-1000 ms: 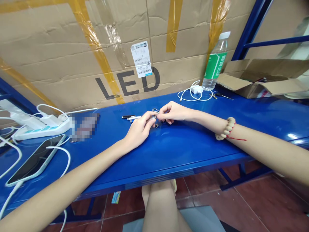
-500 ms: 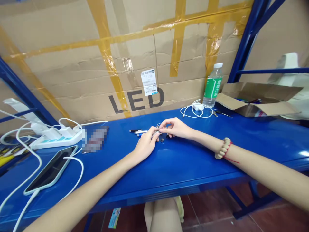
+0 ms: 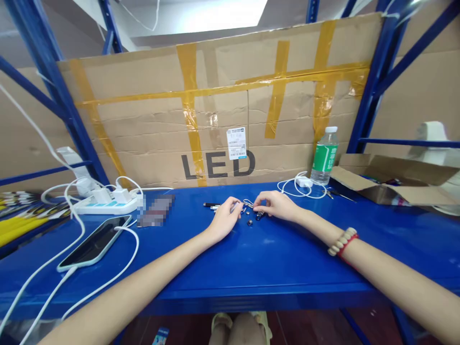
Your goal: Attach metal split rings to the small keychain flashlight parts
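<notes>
A: Starting wide, we are seated at a blue shelf top (image 3: 273, 268) backed by a taped cardboard sheet (image 3: 223, 120) printed "LED". A power strip (image 3: 108, 205) and a phone (image 3: 95, 242) on white cables lie far to our left; a water bottle (image 3: 324, 155) and an open carton (image 3: 391, 184) stand off to our right.

B: And the work itself?

A: It looks like we are mid-way through fitting small parts together. Our left hand (image 3: 224, 220) and right hand (image 3: 276, 205) meet over a little metal piece (image 3: 247, 205), held just above the surface between them. Two tiny dark parts (image 3: 253, 219) lie loose just beneath, and two pens (image 3: 212, 206) sit just behind the left hand.

B: How are the hands set?

A: Both forearms stretch forward and converge. The left hand pinches one end of the piece with thumb and forefinger; the right fingertips close on the other end, wrist low, a beaded bracelet (image 3: 343, 241) on it.

B: What does the next move want?

A: We judge it needs a steady, fine pinch, since the parts are small and could roll away.
</notes>
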Tool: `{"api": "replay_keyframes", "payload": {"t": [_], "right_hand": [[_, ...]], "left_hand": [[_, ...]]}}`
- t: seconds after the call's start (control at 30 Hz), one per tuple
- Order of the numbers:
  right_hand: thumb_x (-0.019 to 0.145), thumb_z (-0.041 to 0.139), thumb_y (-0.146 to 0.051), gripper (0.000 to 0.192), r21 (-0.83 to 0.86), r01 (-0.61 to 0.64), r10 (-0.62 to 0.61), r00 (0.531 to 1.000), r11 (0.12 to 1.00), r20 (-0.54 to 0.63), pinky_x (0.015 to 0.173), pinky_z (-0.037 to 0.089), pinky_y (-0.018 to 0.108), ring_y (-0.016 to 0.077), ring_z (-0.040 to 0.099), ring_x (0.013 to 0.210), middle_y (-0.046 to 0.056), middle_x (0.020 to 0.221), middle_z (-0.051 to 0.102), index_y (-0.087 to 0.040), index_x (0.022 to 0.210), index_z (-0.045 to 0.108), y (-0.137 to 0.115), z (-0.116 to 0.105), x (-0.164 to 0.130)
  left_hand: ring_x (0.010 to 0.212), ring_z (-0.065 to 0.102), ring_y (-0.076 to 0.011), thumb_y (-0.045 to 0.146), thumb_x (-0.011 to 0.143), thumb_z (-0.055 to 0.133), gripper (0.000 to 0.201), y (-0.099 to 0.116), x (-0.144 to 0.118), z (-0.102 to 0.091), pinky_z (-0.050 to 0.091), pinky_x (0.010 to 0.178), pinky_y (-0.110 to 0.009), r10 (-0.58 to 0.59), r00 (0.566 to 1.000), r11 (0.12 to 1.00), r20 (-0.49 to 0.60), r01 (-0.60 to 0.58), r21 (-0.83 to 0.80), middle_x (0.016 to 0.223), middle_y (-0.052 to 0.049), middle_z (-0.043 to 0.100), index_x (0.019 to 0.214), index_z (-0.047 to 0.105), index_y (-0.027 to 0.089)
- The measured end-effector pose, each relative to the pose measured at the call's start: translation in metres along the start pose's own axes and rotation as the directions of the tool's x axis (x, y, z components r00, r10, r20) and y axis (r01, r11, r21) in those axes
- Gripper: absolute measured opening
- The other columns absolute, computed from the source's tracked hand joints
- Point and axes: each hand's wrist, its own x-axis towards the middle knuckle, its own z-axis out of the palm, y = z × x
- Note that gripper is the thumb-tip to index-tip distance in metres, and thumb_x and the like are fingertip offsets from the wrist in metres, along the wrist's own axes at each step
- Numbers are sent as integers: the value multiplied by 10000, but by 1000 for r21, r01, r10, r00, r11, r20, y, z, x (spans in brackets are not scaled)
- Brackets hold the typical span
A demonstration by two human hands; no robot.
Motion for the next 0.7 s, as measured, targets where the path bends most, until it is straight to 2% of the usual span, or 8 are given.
{"api": "replay_keyframes", "payload": {"t": [0.17, 0.3, 0.37, 0.5, 0.7], "right_hand": [[809, 498, -394, 221, -22, 21, -21, 1000, 1000, 4, 522, 377, 220, 93, 550, 543, 9, 843, 647, -225, 847, 635, -6, 7, 1], [812, 485, -399, 231, -62, 6, -8, 999, 998, -36, 526, 384, 228, 106, 556, 581, 15, 861, 637, -233, 844, 642, -10, 9, 1], [814, 481, -396, 230, -75, -5, 2, 999, 997, -36, 546, 391, 234, 115, 563, 611, 14, 847, 635, -236, 837, 645, -13, 10, 1], [826, 461, -395, 241, -81, -23, 23, 1000, 996, -2, 571, 398, 239, 125, 564, 646, 6, 825, 634, -233, 813, 639, -19, 10, 0], [836, 440, -415, 275, -60, -7, 9, 1000, 998, 24, 591, 412, 245, 128, 565, 670, 14, 849, 622, -229, 828, 642, -24, 10, 0]], "left_hand": [[620, 517, -112, 310, 834, 423, 157, -4, 0, -2, 413, 628, -224, -24, 1000, 1000, -9, 24, -2, 634, 34, 527, 860, 497, 174], [807, 560, -148, 332, 833, 421, 179, -6, -2, -1, 421, 748, -262, 6, 1000, 993, -25, -3, 117, 820, 0, 609, 885, 525, 196], [854, 564, -161, 347, 836, 411, 197, -5, -3, -1, 418, 774, -274, 10, 1000, 985, 6, -11, 173, 887, -7, 622, 891, 535, 205], [830, 578, -176, 378, 850, 370, 255, -2, -6, -1, 428, 739, -281, -24, 996, 964, 86, 0, 266, 871, -15, 638, 871, 556, 204], [841, 588, -202, 388, 850, 346, 294, -1, -7, -1, 427, 711, -295, -23, 992, 939, 121, -20, 343, 905, -29, 653, 858, 580, 209]]}}
